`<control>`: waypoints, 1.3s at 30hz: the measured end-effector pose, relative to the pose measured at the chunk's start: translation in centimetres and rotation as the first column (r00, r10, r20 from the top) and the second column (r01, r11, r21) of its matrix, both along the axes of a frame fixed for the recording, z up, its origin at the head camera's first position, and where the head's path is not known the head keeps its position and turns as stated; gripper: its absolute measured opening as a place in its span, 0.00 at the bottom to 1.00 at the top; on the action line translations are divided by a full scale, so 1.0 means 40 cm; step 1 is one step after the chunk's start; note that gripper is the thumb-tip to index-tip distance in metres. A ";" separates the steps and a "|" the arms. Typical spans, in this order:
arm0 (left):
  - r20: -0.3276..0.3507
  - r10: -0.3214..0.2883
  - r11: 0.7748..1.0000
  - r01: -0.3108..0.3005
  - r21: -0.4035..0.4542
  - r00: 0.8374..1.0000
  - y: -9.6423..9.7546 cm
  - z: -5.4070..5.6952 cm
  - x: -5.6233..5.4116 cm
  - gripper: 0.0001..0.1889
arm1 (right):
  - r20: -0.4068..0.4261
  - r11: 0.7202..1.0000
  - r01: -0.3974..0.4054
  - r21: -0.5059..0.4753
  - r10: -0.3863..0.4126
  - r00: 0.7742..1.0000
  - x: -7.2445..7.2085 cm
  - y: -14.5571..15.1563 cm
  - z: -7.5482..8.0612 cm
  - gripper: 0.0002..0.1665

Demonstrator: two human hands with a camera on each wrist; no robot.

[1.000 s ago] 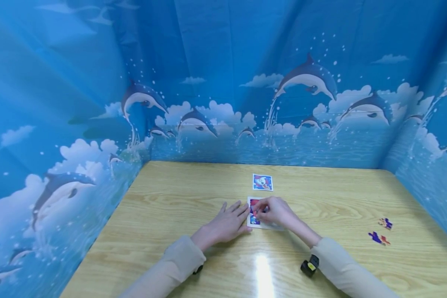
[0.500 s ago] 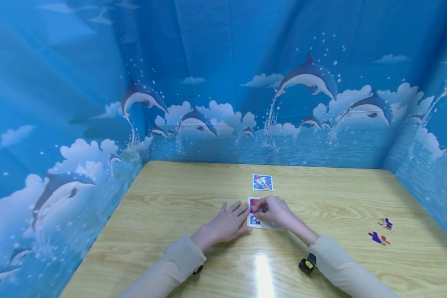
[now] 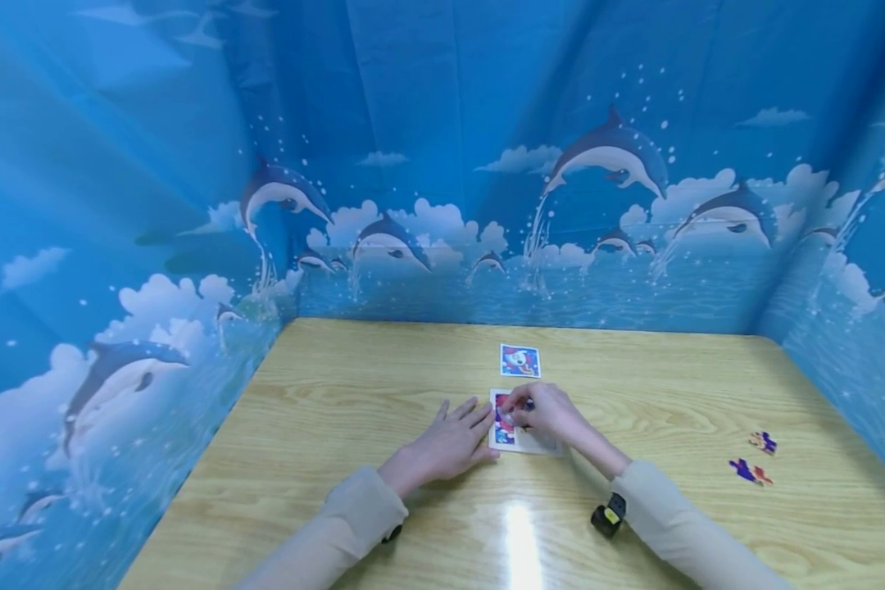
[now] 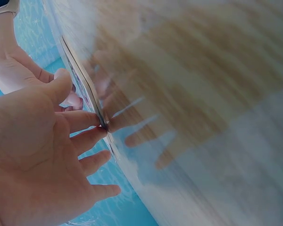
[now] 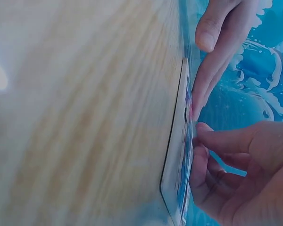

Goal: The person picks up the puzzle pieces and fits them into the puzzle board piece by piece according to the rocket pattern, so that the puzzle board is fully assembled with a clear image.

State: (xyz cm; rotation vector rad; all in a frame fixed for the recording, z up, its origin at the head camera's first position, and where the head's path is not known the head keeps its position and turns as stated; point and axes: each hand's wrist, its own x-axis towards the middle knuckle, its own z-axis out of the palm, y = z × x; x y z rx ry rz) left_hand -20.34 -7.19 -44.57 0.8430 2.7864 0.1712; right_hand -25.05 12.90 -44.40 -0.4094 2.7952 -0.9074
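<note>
1. Head view: left hand [image 3: 446,442] is lying flat on the table [image 3: 339,393], fingers straight and spread a little, tips touching the left edge of the puzzle tray [image 3: 524,442]
2. Right hand [image 3: 549,414] is hovering over the tray's upper part, fingers curled together, pinching a small puzzle piece [image 3: 509,419] against the tray surface
3. Tray is sitting mid-table, just in front of both hands; its left part is showing red and blue picture, the rest is lying under the right hand
4. Picture card [image 3: 519,360] is lying flat beyond the tray, near it but not touching
5. Two loose pieces [image 3: 751,471] and [image 3: 763,442] are lying well apart to the right, close to each other
6. Left wrist view: fingers [image 4: 85,120] are pressing straight against the tray edge [image 4: 92,94]; blur is hiding finer detail
7. Right wrist view: thumb and fingers [image 5: 217,139] are closing at the tray face [image 5: 179,155]; the piece itself is too small to make out there
8. Dolphin backdrop [image 3: 442,164] is standing round the table on three sides
</note>
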 end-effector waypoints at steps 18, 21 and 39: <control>-0.008 -0.011 1.000 0.011 -0.005 1.000 0.000 0.006 -0.003 0.37 | 0.005 1.000 -0.006 0.011 0.006 1.000 -0.015 -0.005 0.000 0.07; -0.008 -0.010 1.000 0.010 -0.005 1.000 0.002 0.006 -0.003 0.37 | 0.004 1.000 0.000 0.016 0.000 1.000 -0.014 -0.007 0.002 0.09; -0.001 -0.015 1.000 0.015 -0.004 1.000 0.001 0.001 -0.002 0.37 | 0.031 0.999 -0.035 0.023 0.034 0.999 -0.002 -0.011 0.003 0.13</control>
